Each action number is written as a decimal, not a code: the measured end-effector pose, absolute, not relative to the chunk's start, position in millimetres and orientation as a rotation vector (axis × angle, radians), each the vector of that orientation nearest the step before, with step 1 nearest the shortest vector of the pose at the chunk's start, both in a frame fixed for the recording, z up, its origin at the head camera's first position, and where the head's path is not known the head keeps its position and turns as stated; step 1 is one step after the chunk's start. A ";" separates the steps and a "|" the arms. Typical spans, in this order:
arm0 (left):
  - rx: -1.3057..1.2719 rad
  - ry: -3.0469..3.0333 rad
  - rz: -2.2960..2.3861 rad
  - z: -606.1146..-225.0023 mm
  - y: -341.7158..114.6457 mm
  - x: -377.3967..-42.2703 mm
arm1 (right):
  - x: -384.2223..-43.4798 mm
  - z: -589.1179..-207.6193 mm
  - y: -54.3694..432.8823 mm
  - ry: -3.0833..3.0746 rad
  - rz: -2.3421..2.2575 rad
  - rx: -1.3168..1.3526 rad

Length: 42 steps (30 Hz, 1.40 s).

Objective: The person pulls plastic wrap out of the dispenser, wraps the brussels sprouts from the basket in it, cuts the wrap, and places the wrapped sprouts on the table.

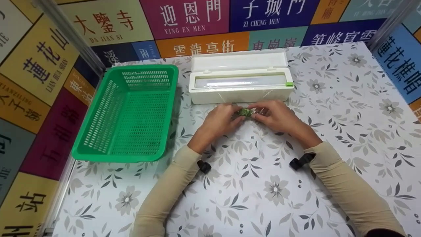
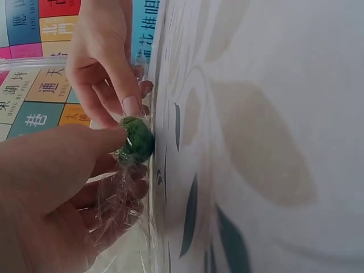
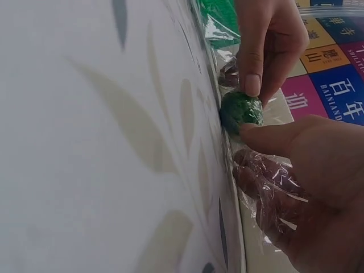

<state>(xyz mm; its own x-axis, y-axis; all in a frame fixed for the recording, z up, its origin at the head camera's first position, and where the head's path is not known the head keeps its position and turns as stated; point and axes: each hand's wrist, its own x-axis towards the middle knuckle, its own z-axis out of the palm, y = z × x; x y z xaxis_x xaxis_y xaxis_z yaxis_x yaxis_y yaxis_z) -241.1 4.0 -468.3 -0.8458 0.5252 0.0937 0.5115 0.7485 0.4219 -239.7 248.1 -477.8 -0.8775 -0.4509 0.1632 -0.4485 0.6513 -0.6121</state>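
Observation:
Between the hands sits a small, rounded dark-green bundle (image 1: 244, 112) wrapped in clear plastic film, resting low at the patterned tabletop. My left hand (image 1: 221, 119) pinches its left side between thumb and fingers. From the right, my right hand (image 1: 279, 117) holds the other side, thumb tip against the green. In the left wrist view, crumpled cling film (image 2: 119, 196) trails over the left fingers. Loose film (image 3: 278, 182) likewise spreads across the right fingers in the right wrist view. Just beyond the hands stands a white cling film dispenser (image 1: 241, 96), its lid raised.
A green plastic basket (image 1: 141, 126) with slotted sides stands to the left of the dispenser. On the dispenser's right edge is a small bright-green slider (image 1: 289, 84). Panels with Chinese lettering (image 1: 190, 16) border the floral-covered table (image 1: 250, 197) at the back and sides.

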 end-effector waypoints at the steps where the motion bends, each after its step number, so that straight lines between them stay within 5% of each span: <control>1: 0.864 2.927 0.676 -468.2 4.8 -241.1 | -239.9 -478.5 248.8 2.848 -1.067 -0.777; 29: 1.206 2.911 0.806 -472.4 -13.8 -266.0 | -243.6 -480.5 260.8 2.883 -1.069 -0.669; 42: 1.136 3.016 0.696 -469.1 8.3 -260.3 | -240.7 -480.1 258.7 2.903 -0.938 -0.709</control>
<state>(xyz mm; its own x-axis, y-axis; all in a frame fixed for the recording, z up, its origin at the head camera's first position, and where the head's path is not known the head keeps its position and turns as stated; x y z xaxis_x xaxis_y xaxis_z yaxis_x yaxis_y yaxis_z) -260.3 8.3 -469.1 -0.7518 0.5939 0.2866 0.6594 0.6752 0.3305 -240.7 258.7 -480.1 -0.8976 -0.4224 0.1262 -0.4164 0.7182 -0.5575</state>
